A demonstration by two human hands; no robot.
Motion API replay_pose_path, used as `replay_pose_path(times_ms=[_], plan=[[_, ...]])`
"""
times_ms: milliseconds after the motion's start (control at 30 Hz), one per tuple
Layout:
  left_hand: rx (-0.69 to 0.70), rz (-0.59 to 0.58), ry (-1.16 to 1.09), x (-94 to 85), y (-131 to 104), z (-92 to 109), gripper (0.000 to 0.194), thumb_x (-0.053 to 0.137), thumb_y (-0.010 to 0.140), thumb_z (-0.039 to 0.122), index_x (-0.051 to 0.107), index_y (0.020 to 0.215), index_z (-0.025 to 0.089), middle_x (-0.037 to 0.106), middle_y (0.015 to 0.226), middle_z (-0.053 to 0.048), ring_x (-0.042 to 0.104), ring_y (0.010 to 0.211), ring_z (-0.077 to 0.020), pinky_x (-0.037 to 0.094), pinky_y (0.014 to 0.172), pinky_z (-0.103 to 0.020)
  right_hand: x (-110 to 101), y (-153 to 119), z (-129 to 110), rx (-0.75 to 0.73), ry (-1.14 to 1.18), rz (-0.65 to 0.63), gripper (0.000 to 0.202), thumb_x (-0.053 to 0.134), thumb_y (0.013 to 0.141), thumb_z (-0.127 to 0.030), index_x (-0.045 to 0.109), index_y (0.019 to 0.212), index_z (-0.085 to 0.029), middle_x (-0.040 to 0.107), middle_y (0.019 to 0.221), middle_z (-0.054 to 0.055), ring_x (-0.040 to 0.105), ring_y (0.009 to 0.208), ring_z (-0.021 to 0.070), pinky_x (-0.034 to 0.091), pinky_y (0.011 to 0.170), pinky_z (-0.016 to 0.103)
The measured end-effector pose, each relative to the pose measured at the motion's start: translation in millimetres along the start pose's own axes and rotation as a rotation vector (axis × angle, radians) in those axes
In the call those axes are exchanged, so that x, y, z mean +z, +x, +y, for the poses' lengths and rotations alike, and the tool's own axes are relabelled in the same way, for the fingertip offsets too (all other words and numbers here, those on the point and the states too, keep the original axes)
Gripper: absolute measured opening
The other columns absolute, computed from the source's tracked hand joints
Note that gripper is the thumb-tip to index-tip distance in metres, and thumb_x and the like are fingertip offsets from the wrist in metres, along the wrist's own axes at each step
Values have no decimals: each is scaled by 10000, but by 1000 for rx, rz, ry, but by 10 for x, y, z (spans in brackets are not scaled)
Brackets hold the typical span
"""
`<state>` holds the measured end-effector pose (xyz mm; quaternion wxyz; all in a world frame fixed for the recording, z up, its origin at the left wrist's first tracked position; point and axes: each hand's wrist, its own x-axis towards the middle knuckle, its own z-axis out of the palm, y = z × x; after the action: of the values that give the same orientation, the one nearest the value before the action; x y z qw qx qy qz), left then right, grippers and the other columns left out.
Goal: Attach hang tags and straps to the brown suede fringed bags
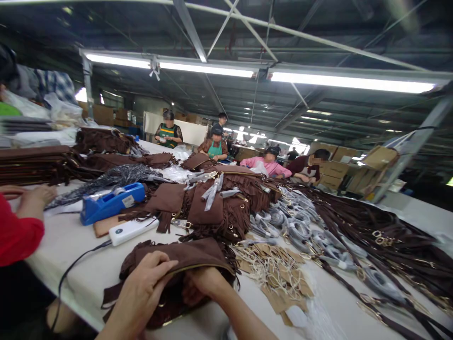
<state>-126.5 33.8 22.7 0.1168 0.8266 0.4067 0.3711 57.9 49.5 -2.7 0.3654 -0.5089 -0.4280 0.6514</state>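
A brown fringed bag [198,250] lies at the table's near edge, its gold zipper open toward me. My left hand [152,278] grips the bag's upper edge on the left, fingers on top of the brown material. My right hand [201,283] reaches inside the zipper opening; its fingers are partly hidden in shadow, and what they hold, if anything, cannot be made out. Just beyond the bag lie a white device [132,230] with a black cable and a blue tape dispenser [113,203].
Brown fringed bags [207,205] are piled mid-table. Tags with white strings [276,274], wrapped metal chains [300,233] and brown straps [375,222] lie to the right. A person's red sleeve [17,231] and hand are at left. Several people work beyond.
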Motion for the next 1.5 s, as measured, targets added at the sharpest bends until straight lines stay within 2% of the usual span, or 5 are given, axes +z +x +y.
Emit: replay_pose_path(times_ms=[200, 633, 800, 1133, 1500], plan=[[-170, 35, -44, -150, -513, -138, 410, 533, 876, 299, 625, 1276, 306, 603, 1340, -62, 566, 1222, -261, 465, 1053, -403, -358, -509, -177, -153, -230, 60, 173, 677, 800, -340, 699, 847, -175, 742, 844, 27, 681, 938, 217, 526, 892, 366], [-708, -99, -231, -290, -832, -22, 311, 277, 957, 411, 504, 827, 243, 615, 758, 7, 620, 761, -202, 458, 722, -291, 22, -819, 179, -881, -1053, -65, 184, 438, 952, -169, 610, 982, -229, 686, 940, 59, 677, 834, 165, 510, 733, 222], [-681, -58, -209, -376, -920, -25, 293, 289, 949, 385, 520, 839, 243, 641, 805, -11, 622, 805, -216, 466, 759, -308, 10, -770, 255, -960, -1097, 82, 205, 419, 963, -182, 614, 974, -245, 694, 787, 20, 678, 677, 172, 489, 606, 230], [-96, -59, -209, -78, -682, 445, 251, 401, 934, 214, 639, 990, 267, 707, 979, -37, 655, 877, -201, 503, 763, -262, -1308, -939, 31, -475, -960, 341, 496, 430, 789, -140, 614, 1249, -176, 684, 1243, 117, 642, 1137, 238, 482, 993, 427], [186, -1, 299, 311, -351, -136, 436, 446, 826, 9, 731, 1024, 273, 658, 1297, -63, 532, 1199, -288, 424, 978, -450, -1109, -848, -24, -419, -920, 255, 189, 494, 794, -239, 644, 898, -192, 676, 788, 15, 617, 743, 194, 458, 668, 292]])
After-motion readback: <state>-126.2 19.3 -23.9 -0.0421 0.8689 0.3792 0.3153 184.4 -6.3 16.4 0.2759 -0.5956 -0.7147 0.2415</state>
